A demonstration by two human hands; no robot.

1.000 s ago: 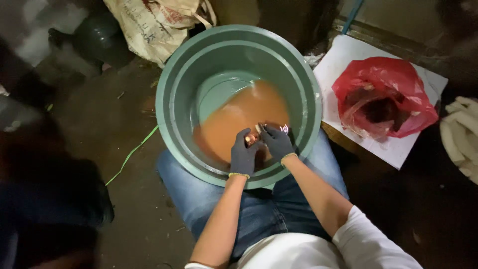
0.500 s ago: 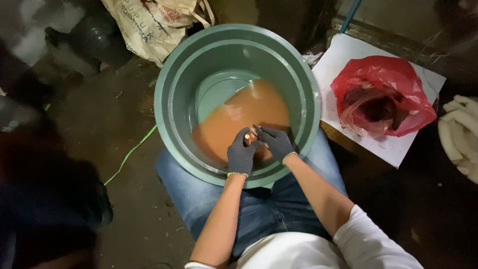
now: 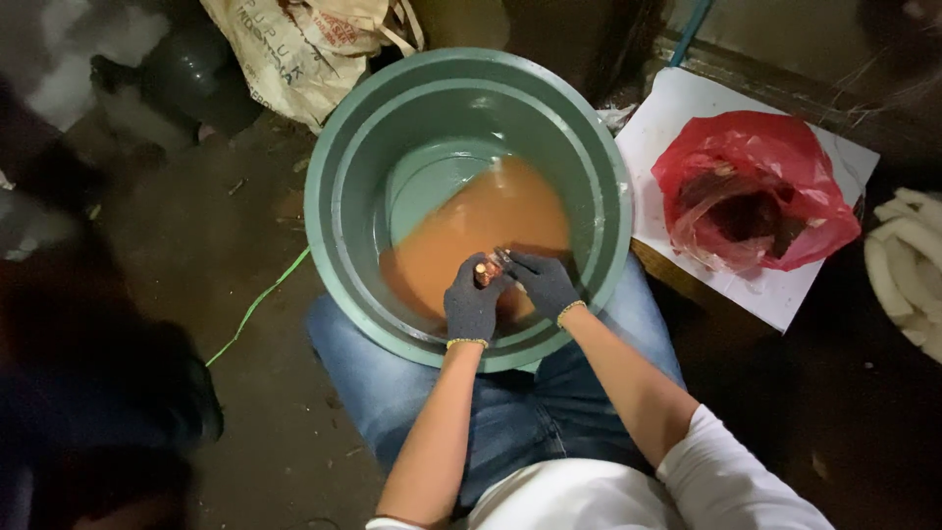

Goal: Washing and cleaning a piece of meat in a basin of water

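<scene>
A large green plastic tub (image 3: pixel 334 226) rests tilted against my knees, with orange-brown muddy water (image 3: pixel 471 231) pooled in its near side. Both my hands wear dark grey knit gloves and meet just above the water at the tub's near wall. My left hand (image 3: pixel 470 304) is closed around a small reddish-brown object (image 3: pixel 483 269). My right hand (image 3: pixel 543 283) touches the same object from the right with its fingertips. What the object is, I cannot tell.
A red plastic bag (image 3: pixel 756 186) holding dark material lies on a white board (image 3: pixel 677 108) to the right. White pieces (image 3: pixel 908 265) lie at the far right edge. A printed sack (image 3: pixel 294 49) leans behind the tub. A green cord (image 3: pixel 257 304) crosses the dirt floor at left.
My hands stay together at the tub's near wall, shifting only slightly as they work the small object. The water and tub have not visibly moved.
</scene>
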